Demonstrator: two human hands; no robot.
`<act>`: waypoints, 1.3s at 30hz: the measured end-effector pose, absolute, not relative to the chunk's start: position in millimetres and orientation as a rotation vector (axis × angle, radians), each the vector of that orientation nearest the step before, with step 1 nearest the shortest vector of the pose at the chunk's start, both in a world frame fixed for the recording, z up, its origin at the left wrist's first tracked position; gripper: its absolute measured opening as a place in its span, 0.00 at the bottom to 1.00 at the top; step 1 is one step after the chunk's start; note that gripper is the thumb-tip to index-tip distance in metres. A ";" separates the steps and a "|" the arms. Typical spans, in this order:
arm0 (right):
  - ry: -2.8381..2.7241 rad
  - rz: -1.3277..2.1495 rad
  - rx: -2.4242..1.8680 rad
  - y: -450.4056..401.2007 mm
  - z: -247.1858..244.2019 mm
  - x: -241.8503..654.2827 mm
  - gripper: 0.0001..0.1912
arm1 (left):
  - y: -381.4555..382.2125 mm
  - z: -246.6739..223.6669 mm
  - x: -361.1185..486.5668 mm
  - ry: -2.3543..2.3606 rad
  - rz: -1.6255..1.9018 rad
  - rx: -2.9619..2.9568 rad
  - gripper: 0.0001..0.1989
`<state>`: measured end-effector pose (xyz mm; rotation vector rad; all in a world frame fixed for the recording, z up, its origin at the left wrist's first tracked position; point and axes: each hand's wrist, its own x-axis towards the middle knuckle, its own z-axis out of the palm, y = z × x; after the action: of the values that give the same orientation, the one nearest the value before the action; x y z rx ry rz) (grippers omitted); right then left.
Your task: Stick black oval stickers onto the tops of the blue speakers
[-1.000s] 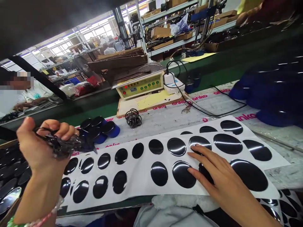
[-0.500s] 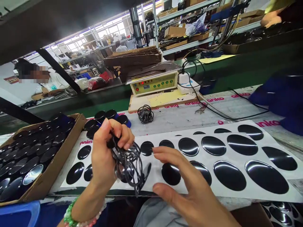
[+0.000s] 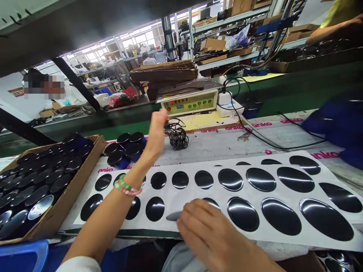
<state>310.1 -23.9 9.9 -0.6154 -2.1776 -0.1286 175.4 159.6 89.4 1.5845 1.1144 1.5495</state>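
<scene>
Grey thin piece [image 3: 172,216] held over a white sheet [image 3: 173,198] of black discs [image 3: 154,208].
By the right hand [image 3: 202,226], whose fingers were parted half a second ago, the piece is now clamped near the sheet's front edge. The left hand [image 3: 157,130] has been shifted from above the sheet to the black wire tangle [image 3: 179,138] farther back on the surface [image 3: 207,149]; whether its grip is closed on any wire cannot be told.

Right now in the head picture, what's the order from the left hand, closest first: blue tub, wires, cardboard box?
From the left hand:
1. Wires, right beside it.
2. Cardboard box, off to its left.
3. Blue tub, bottom left corner.
</scene>
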 end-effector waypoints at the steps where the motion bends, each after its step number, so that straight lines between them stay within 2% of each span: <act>1: -2.254 -0.126 -0.613 -25.2 7.9 305.2 0.13 | 166.6 78.0 183.6 1.163 1.445 1.703 0.12; 3: -2.376 -0.112 -0.648 -27.6 3.0 296.8 0.14 | 177.0 56.9 193.5 1.244 1.207 1.900 0.07; 5: -2.458 -0.078 -0.711 -28.0 -1.9 292.6 0.12 | 182.2 41.0 194.5 1.271 1.025 2.027 0.07; 9: -2.517 0.125 -0.735 -26.5 -4.2 299.0 0.03 | 178.6 28.8 184.1 1.234 0.830 2.251 0.20; 14: -2.148 0.308 -0.753 -12.5 25.2 335.1 0.07 | 170.1 37.0 170.4 1.185 0.809 2.410 0.37; 17: -2.119 0.186 -0.892 33.4 50.3 357.1 0.13 | 168.5 43.7 163.4 1.109 0.758 2.429 0.46; 19: -2.170 0.119 -0.970 78.7 58.5 361.5 0.21 | 167.0 47.4 159.5 1.063 0.714 2.404 0.50; 21: -2.237 0.176 -1.038 123.5 57.2 356.2 0.31 | 164.2 50.1 155.8 1.040 0.691 2.358 0.48; 25: -2.385 0.251 -0.989 176.1 39.0 334.6 0.21 | 157.1 50.5 147.4 1.040 0.691 2.251 0.39; 30: -2.434 0.227 -1.007 182.3 23.1 326.7 0.14 | 152.5 59.2 137.5 1.062 0.803 2.132 0.35; 34: -2.468 0.223 -1.047 181.2 25.1 334.4 0.12 | 153.3 94.3 124.4 1.065 1.028 2.007 0.33; 37: -2.476 0.214 -1.056 182.3 33.4 340.3 0.14 | 150.0 126.7 114.2 1.099 1.191 1.958 0.24; 39: -2.470 0.216 -1.072 182.8 40.9 342.5 0.16 | 143.4 142.7 112.3 1.131 1.426 1.981 0.17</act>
<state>342.5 182.8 40.9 -1.0719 -2.4702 0.2156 112.3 143.4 142.7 1.9809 1.1308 1.4260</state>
